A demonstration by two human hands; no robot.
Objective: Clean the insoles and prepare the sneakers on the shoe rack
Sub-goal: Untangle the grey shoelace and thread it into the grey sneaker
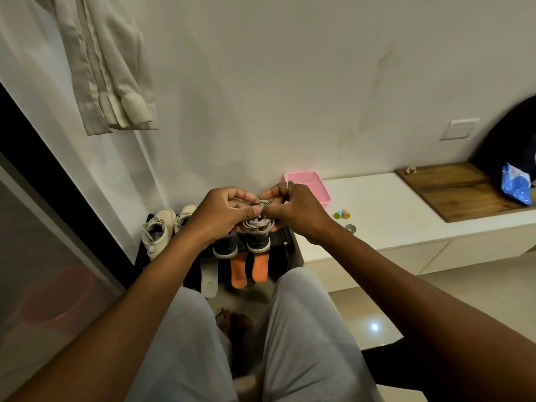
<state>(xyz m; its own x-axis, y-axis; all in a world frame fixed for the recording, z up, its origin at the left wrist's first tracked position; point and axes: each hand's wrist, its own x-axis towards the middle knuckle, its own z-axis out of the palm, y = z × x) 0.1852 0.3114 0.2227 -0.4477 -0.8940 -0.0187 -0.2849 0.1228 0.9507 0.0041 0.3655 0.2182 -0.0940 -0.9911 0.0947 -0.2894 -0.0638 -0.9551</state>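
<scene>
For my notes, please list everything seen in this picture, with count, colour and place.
white sneakers: two, white, left on the shoe rack
dark sneakers: two, navy, right of them
orange insoles: two, orange, below the dark sneakers
white insole: one, white, left of the orange ones
laces: one bundle, grey-white, between both hands
basket: one, pink, on the white bench
board: one, brown, bench's right end
bag: one, blue, far right
garment: one, beige, hanging top left
left hand: one, grip on the laces
right hand: one, ringed, grip on the laces
</scene>
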